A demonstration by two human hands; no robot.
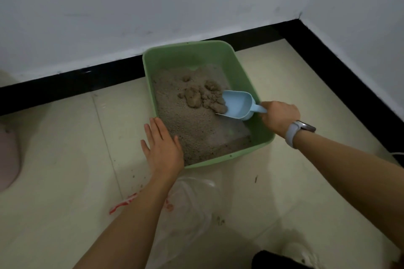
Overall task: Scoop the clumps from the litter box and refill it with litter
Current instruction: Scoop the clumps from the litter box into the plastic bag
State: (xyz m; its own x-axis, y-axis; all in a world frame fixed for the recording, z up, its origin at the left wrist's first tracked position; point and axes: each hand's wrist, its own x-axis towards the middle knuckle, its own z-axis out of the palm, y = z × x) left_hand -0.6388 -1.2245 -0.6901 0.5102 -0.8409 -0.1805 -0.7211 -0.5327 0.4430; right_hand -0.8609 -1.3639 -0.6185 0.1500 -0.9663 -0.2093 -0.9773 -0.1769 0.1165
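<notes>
While the right hand (280,117) curls its fingers round the handle of the blue litter scoop (239,105), the scoop's mouth touches the brown clumps (202,95) just beyond. Left hand (162,147) lies flat, fingers straight and slightly spread, on the near-left rim of the green litter box (262,137). Grey litter (190,129) lies between both hands. Clear plastic bag (192,207) lies on the floor beneath the left forearm.

Green litter box (220,50) (brown clumps (202,96) inside)
</notes>
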